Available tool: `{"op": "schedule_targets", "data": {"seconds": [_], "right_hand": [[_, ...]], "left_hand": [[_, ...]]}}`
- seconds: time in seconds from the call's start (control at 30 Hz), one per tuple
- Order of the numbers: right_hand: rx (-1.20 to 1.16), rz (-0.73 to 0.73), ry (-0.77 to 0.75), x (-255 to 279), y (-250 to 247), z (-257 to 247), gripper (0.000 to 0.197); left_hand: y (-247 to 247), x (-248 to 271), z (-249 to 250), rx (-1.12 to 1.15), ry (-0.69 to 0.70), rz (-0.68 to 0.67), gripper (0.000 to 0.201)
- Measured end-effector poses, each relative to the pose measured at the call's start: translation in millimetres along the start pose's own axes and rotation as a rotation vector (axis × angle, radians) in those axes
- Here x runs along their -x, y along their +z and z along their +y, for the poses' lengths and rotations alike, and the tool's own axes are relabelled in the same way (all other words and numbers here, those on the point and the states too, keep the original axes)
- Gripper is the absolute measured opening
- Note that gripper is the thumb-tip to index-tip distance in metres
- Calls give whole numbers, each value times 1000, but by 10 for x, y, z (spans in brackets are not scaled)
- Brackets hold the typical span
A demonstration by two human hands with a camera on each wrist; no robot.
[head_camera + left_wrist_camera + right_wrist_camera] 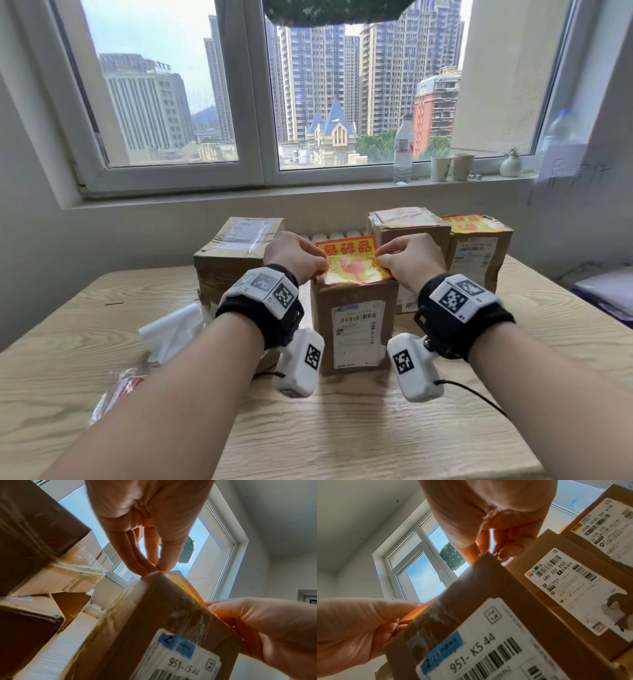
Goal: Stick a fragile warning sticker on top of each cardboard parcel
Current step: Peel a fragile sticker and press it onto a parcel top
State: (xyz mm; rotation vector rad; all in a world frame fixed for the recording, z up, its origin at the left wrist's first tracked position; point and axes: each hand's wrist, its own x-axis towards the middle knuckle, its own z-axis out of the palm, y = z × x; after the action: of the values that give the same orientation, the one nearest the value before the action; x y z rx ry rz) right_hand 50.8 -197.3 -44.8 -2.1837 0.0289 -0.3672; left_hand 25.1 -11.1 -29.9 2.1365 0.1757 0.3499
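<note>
A red and yellow fragile sticker (352,262) lies over the top of the front cardboard parcel (354,329), which carries a white shipping label. My left hand (296,255) pinches the sticker's near left corner and my right hand (409,258) pinches its near right corner. In the left wrist view the left fingertips (154,568) meet at the parcel's top corner (154,601), with the sticker's orange edge (185,584) beyond. The right wrist view shows the right fingertips (489,553) at the parcel's other top corner (488,588). Two parcels at the back right (409,226) (479,246) bear stickers on top.
A larger taped parcel (236,250) without a sticker stands at the back left on the wooden table (342,428). White backing paper (174,329) and a plastic packet (116,390) lie at the left. A bottle (403,150), cups (452,167) and a small vase (511,164) sit on the windowsill.
</note>
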Motion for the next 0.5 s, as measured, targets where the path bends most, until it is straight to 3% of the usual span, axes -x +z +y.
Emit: {"op": "schedule_targets", "data": {"seconds": [0.5], "right_hand": [[87,0,-37,86,-26,-31,12]], "left_hand": [[48,-19,12,-300,82,63,12]]}}
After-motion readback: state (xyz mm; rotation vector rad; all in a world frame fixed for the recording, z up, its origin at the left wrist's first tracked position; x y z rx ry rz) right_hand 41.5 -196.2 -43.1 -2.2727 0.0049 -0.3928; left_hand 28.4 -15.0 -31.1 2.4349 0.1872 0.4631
